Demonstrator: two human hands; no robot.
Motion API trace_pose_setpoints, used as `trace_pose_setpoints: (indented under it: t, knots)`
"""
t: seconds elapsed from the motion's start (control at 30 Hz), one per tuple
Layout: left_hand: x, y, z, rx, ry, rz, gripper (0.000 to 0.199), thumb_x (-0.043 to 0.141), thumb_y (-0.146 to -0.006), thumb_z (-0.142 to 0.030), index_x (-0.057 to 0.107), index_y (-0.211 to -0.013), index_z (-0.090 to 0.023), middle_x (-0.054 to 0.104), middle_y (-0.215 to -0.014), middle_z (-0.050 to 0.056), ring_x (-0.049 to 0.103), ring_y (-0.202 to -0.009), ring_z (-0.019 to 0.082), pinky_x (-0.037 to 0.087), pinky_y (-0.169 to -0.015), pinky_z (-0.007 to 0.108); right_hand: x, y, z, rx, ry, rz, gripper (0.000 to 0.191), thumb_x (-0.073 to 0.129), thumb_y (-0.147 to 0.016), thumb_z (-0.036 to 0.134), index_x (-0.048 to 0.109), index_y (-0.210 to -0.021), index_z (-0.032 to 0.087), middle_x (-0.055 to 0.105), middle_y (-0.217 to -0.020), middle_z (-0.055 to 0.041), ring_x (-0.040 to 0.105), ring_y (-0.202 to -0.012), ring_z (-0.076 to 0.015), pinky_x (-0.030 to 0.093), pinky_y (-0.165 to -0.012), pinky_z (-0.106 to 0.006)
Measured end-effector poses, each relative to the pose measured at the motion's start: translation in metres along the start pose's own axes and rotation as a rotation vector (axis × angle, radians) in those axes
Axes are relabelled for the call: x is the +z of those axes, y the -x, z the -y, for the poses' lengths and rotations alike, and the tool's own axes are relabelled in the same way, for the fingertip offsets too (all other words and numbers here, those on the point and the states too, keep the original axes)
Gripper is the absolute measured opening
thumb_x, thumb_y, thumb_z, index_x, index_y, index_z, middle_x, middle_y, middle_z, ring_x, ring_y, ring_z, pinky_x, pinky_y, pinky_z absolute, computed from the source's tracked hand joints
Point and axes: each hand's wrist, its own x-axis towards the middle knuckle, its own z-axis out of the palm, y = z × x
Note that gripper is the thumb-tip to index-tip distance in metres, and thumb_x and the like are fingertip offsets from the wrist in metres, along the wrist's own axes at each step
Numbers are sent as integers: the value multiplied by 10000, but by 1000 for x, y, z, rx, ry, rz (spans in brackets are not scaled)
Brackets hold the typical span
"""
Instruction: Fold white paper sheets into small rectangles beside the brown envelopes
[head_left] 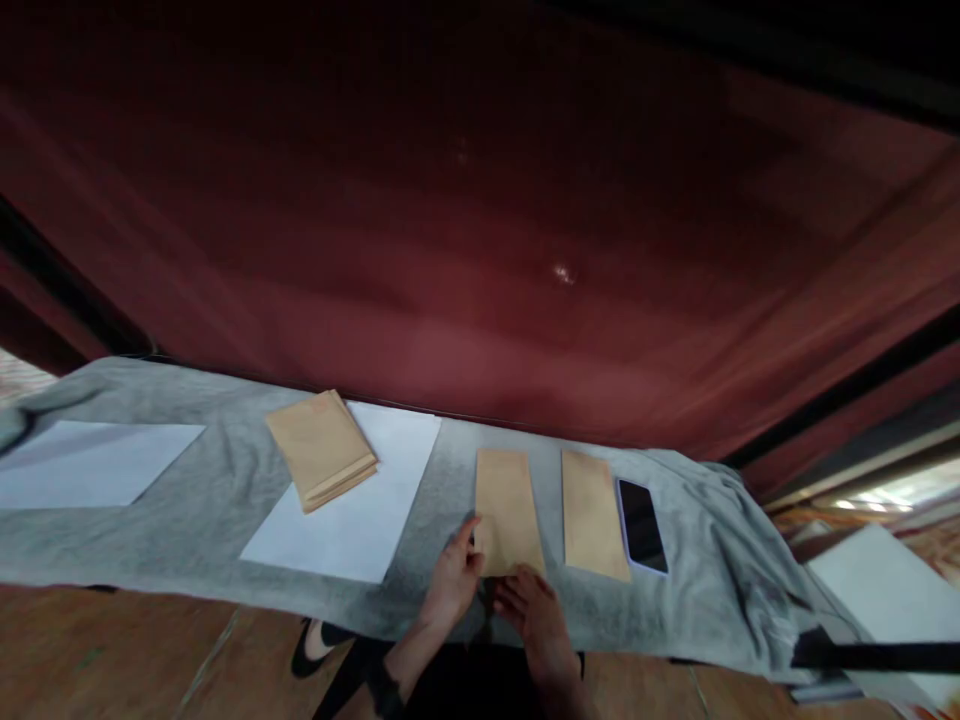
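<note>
So the left hand [454, 580] comes up from the lower edge, wrist with a dark band, fingers angled forward and resting at the near left edge of the middle envelope [510, 510]; the right hand [531, 605] is bent in over its near edge, fingers curled and touching the paper; can't really tell how tight either one is pinching. That envelope lies flat on the grey cloth [232, 480], between the white sheet [322, 545] with a brown stack [322, 450] on it and another envelope [595, 515]; a phone [643, 527], screen dark, sits just beside that one; can't read any writing or labels.
</note>
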Motion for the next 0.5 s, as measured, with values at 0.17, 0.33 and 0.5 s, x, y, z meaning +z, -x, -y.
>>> trace_pose_setpoints:
  t: [0.17,0.33,0.5]
  knots:
    - [-2,1,-6,29,-185,-4,574,484,-797,-73,584,-1351,-184,752,-997,73,704,-913,197,530,-897,322,-6,4,8,78,11,78,549,857,-563,607,676,-859,182,764,-949,-150,739,-814,-274,593,-720,-395]
    - [0,11,-19,77,-438,55,536,409,-879,-57,563,-1386,-140,719,-1209,173,700,-1070,242,506,-978,363,-8,6,11,118,-11,116,529,828,-646,593,700,-912,155,765,-994,-155,731,-806,-228,585,-728,-344]
    - [2,18,-25,76,-587,56,532,386,-894,-46,585,-1362,-200,734,-1178,141,719,-1015,239,543,-896,342,2,7,11,117,-15,48,533,851,-630,595,689,-889,158,769,-885,-117,707,-686,-184,561,-600,-278]
